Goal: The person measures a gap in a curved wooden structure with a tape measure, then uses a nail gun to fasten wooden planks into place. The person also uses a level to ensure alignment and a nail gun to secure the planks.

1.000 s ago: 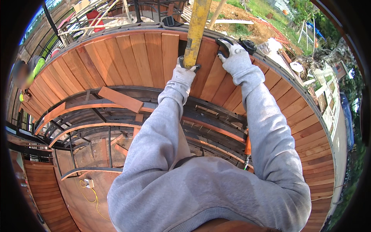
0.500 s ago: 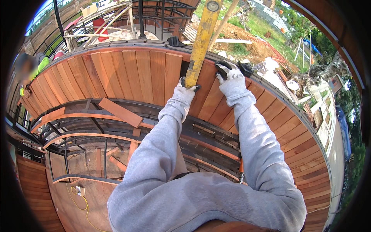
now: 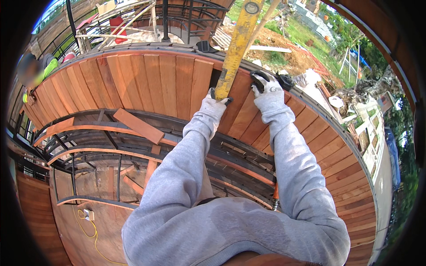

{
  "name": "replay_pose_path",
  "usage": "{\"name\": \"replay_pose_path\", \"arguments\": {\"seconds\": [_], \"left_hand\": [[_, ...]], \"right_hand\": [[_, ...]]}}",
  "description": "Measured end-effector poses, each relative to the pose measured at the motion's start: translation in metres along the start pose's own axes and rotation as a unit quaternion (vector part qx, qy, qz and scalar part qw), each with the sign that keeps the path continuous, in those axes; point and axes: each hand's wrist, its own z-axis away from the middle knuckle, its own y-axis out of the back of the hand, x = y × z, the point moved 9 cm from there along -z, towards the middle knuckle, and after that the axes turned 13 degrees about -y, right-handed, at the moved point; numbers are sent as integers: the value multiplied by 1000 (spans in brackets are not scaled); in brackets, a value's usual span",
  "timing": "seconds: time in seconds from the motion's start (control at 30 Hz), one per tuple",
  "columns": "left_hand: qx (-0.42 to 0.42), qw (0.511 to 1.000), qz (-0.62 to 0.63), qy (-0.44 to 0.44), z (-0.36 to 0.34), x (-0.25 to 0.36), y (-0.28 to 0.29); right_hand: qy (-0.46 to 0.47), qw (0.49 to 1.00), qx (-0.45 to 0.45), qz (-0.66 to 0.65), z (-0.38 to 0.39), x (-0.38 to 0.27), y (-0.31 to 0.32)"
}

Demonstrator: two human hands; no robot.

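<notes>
My left hand (image 3: pixel 214 105), in a white glove with black fingertips, is closed round the lower end of a yellow spirit level (image 3: pixel 237 46). The level stands tilted across the top of the curved wooden planking, beside a dark gap (image 3: pixel 215 77) between planks. To its right my right hand (image 3: pixel 268 88), gloved alike, rests at the upper edge of a reddish wooden plank (image 3: pixel 245 116). Its bent fingers grip that edge. A black object (image 3: pixel 285 81), too unclear to name, lies just beyond the right hand.
Curved metal-and-wood bench frames (image 3: pixel 102 153) run below the planking. A loose board (image 3: pixel 138 125) lies across them. A yellow cord (image 3: pixel 95 235) trails over the floor. An orange-handled tool (image 3: pixel 276 193) is by my right forearm. Another person (image 3: pixel 35 73) is at the far left.
The view has shifted slightly. Both hands keep their places, the left on the spirit level and the right at the plank's edge.
</notes>
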Motion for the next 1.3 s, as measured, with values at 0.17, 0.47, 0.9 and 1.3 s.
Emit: {"name": "replay_pose_path", "arguments": {"seconds": [0.17,0.47,0.9,1.3], "left_hand": [[-1,1000,28,15,5,14,1],[-92,993,-76,10,-12,8,-4],[-161,985,-56,9,-23,4,-9],[-130,991,-24,-9,-26,1,-12]], "right_hand": [[3,1000,12,0,1,3,-2],[9,1000,28,-1,1,-3,3],[10,1000,26,-4,2,0,1],[-2,999,27,-24,0,3,3]]}}
